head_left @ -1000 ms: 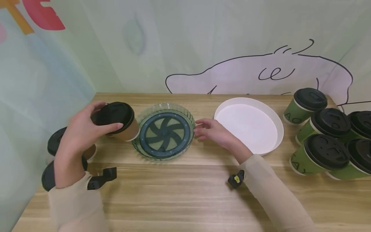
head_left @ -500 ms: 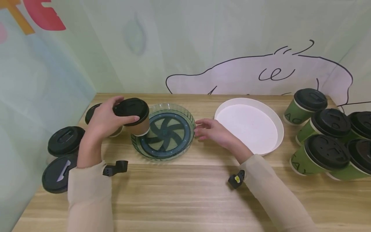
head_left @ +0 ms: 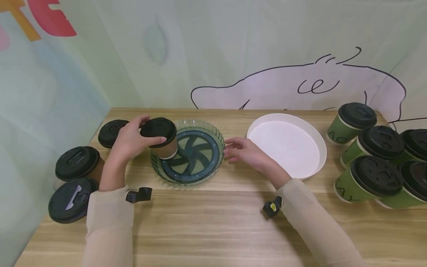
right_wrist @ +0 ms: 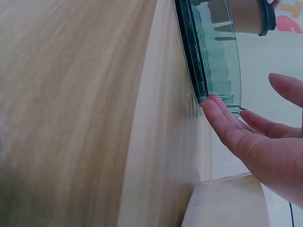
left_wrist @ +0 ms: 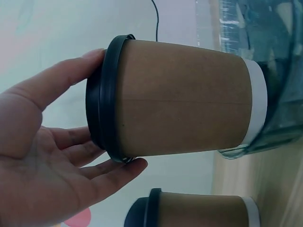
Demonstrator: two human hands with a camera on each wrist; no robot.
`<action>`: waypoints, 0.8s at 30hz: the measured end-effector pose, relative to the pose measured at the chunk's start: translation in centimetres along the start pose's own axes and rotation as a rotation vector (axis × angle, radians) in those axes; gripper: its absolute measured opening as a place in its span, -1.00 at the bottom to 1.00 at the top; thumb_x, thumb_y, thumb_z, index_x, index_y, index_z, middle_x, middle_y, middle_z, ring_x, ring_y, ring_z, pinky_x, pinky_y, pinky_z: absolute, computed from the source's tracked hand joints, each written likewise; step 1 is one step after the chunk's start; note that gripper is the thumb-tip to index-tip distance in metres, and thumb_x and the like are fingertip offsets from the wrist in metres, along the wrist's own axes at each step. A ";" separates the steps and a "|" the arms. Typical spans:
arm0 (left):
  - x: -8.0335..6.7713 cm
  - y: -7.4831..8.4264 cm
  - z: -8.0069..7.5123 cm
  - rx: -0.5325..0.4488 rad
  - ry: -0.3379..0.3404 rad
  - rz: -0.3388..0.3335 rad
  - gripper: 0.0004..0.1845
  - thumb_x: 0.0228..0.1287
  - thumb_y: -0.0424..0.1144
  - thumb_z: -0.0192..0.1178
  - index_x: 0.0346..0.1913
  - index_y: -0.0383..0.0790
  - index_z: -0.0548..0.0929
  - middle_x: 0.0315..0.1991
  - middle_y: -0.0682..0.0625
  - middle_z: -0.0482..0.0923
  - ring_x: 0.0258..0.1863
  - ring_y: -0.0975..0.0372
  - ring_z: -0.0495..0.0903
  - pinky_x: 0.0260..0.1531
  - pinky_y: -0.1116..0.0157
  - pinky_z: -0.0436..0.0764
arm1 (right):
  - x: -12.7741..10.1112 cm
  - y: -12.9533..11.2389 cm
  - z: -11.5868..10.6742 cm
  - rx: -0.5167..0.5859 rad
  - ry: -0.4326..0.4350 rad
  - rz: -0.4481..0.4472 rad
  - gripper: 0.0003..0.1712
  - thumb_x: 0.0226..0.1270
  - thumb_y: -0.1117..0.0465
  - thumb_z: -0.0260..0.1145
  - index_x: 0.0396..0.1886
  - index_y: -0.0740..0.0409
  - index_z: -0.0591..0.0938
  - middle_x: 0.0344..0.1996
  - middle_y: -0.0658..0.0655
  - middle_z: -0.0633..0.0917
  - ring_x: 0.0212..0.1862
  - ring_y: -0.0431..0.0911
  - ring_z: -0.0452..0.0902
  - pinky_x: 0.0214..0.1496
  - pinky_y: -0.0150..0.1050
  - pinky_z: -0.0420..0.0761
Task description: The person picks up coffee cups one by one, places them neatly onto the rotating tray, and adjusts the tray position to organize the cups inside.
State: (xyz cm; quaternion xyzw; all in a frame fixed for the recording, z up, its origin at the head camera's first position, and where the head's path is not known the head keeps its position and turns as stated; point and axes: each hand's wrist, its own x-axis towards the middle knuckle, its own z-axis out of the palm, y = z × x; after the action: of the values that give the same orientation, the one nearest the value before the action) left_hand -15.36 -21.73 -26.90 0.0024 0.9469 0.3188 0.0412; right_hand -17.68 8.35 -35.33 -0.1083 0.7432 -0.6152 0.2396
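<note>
Brown cup (head_left: 164, 142) gripped by its black lid in left hand (head_left: 128, 142), held over clear dish (head_left: 200, 174) on tabletop (head_left: 213, 218); right hand (head_left: 245, 152) relaxed, fingertips touching dish rim.

Left hand (head_left: 128, 142): carrying the brown cup (head_left: 162, 139) rightward and lowering it.
Brown cup: now reaching the left part of the green dish (head_left: 213, 163).
</note>
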 end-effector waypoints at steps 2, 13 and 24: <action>0.0 -0.1 0.1 0.006 -0.004 -0.001 -0.07 0.05 -0.02 0.32 0.36 -0.40 0.08 0.32 -0.35 0.08 0.27 -0.19 0.07 0.16 -0.14 0.15 | 0.0 0.0 0.0 0.002 0.002 0.004 -0.45 0.28 0.34 0.16 0.22 0.44 0.28 -0.02 0.37 0.51 -0.05 0.17 0.52 -0.04 -0.12 0.55; -0.3 -0.5 0.2 0.009 -0.023 -0.006 -0.02 0.09 0.01 0.28 0.41 -0.34 -0.05 0.36 -0.34 -0.01 0.29 -0.20 0.00 0.14 -0.19 0.12 | -0.1 -0.1 0.0 -0.042 0.002 0.003 -0.41 0.28 0.29 0.19 0.27 0.35 0.28 0.21 0.27 0.38 0.10 0.06 0.45 0.02 -0.16 0.52; -1.5 -0.5 -0.2 0.031 0.007 0.031 -0.02 0.11 0.03 0.26 0.42 -0.32 -0.07 0.34 -0.35 0.01 0.06 -0.19 0.27 -0.08 -0.11 0.34 | -0.2 -0.1 -0.2 -0.033 0.008 -0.005 -0.44 0.27 0.31 0.20 0.25 0.33 0.31 0.15 0.29 0.44 0.06 0.05 0.47 -0.01 -0.14 0.53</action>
State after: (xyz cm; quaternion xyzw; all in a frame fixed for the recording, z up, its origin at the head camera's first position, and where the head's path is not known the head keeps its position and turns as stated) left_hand -13.86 -22.32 -26.96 0.0168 0.9517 0.3049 0.0329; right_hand -17.63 8.55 -35.14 -0.1119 0.7538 -0.6040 0.2333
